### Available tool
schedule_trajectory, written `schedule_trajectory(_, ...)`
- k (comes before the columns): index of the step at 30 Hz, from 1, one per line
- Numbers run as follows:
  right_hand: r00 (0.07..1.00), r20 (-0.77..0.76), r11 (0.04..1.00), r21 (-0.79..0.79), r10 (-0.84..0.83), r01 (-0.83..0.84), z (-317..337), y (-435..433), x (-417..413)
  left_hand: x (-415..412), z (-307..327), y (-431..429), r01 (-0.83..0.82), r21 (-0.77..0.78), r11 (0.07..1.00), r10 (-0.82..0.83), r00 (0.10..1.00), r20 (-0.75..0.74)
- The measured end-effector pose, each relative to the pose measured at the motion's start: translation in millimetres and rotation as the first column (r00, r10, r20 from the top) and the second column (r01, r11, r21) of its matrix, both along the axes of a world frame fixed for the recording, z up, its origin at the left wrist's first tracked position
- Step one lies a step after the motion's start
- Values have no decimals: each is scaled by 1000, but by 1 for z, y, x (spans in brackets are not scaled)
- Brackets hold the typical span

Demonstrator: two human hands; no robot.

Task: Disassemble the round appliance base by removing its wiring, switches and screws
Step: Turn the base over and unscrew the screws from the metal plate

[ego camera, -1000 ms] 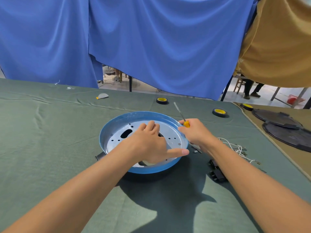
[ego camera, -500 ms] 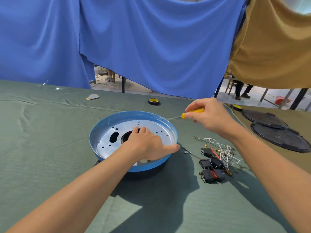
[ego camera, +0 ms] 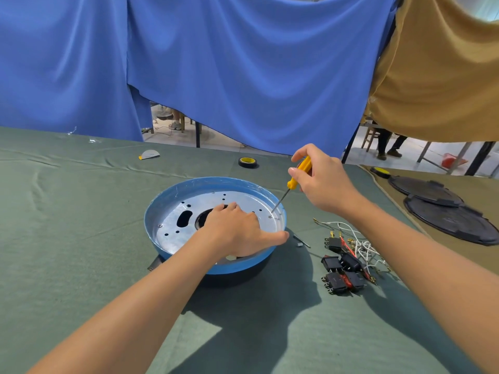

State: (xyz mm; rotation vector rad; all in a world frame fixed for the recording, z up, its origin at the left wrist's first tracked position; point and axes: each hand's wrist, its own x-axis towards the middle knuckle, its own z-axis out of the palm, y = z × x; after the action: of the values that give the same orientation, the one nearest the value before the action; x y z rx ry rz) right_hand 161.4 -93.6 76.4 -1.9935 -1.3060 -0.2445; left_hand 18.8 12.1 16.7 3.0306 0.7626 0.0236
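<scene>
The blue base [ego camera: 189, 184] sits open side up in the middle of the green-clothed counter [ego camera: 81, 238], its silver plate [ego camera: 243, 197] showing holes and a dark centre opening. The left hand [ego camera: 237, 230] rests on that plate, fingers spread loosely by the centre opening and thumb stretched out to the near right rim, holding nothing. The right hand [ego camera: 324, 182] hovers over the base's right side with its fingers clamped on the yellow handle of a screwdriver [ego camera: 302, 168]. The thin shaft slants down and left, its tip just beside a screw [ego camera: 270, 216] near the plate's right edge.

To the right of the base lie black switches [ego camera: 343, 271] tangled with white and red wires [ego camera: 359, 244]. A tape roll [ego camera: 247, 161] sits behind the base, and two black lids [ego camera: 445, 214] lie far right.
</scene>
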Motion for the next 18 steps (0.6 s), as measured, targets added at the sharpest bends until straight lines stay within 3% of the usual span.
schedule_trajectory(13, 993, 82, 989, -128, 85, -74, -2, 10, 0, -3, 1, -4, -20, -14, 1000, 20, 1000, 14)
schedule_trajectory(18, 980, 156, 948, -311, 120, -66, 15, 18, -2, -1, 0, -1, -4, 1, 1000, 4, 1000, 15)
